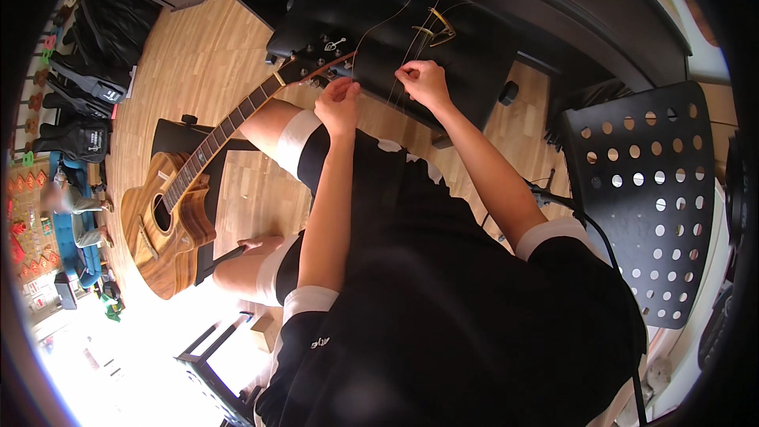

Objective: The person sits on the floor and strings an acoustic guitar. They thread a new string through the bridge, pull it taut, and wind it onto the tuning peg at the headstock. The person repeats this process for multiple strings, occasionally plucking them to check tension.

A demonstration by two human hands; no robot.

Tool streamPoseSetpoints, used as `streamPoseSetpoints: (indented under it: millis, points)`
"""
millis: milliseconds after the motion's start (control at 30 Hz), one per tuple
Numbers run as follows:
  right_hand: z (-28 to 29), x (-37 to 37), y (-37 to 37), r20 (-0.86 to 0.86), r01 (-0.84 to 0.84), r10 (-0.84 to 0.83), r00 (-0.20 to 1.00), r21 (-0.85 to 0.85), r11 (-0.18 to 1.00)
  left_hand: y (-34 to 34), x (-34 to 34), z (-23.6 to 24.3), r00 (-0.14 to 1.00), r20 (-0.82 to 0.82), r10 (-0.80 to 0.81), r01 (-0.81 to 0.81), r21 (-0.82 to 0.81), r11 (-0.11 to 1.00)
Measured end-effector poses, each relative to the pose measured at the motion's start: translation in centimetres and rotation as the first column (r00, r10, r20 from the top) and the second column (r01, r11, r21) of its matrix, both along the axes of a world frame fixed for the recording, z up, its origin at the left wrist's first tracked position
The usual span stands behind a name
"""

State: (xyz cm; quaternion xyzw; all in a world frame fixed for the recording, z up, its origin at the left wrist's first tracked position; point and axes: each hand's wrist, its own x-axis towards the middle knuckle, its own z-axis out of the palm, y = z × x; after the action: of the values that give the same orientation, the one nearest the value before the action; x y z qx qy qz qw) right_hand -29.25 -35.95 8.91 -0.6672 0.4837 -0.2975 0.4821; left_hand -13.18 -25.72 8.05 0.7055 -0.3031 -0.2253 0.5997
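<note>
Pinching guitar strings (395, 47) w/ both hands: left hand (338, 103) closed at headstock (312, 63), nearer; right hand (423, 81) closed just beside. Guitar (170, 213) neck runs down-left from hands, body far end.

Guitar (170, 213): we see an acoustic one with a glossy brown wooden body, round sound hole and dark fretted neck; it lies slanted across our left thigh, body low at the left, neck rising to the right.
Headstock (310, 63): dark, set with tuning pegs, just beside our hands.
Strings (411, 39): we see thin loose wires running up from the headstock over the black piano bench.
</note>
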Motion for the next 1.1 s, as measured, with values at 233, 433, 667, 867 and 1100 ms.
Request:
streamPoseSetpoints:
  millis: [233, 433, 667, 867, 1100]
  points:
    - [-0.4, -0.1, -0.4, 0.002, -0.005, 0.005, 1.0, 0.053, 0.999, 0.1, 0.1, 0.1, 0.999, 0.033, 0.003, -0.003, -0.011, 1.0]
    - [-0.8, -0.1, -0.7, 0.013, -0.013, 0.012, 1.0, 0.034, 0.999, 0.1, 0.2, -0.4, 0.968, 0.252, -0.013, -0.003, 0.064, 0.998]
    - [-1.1, -0.5, -1.1, -0.037, -0.051, 0.051, 0.998, -0.001, 0.999, 0.1, -1.6, 1.1, 0.749, 0.662, -0.007, 0.022, -0.014, 1.0]
    - [-1.4, -0.6, -1.3, 0.12, -0.073, 0.063, 0.991, 0.079, 0.994, 0.3, -3.4, 2.2, 0.669, 0.696, -0.26, 0.297, 0.07, 0.952]
    - [3.2, -1.8, -1.1, 0.319, -0.233, 0.097, 0.943, 0.423, 0.876, 0.6, -3.1, 1.8, 0.678, 0.649, -0.345, 0.357, 0.12, 0.926]
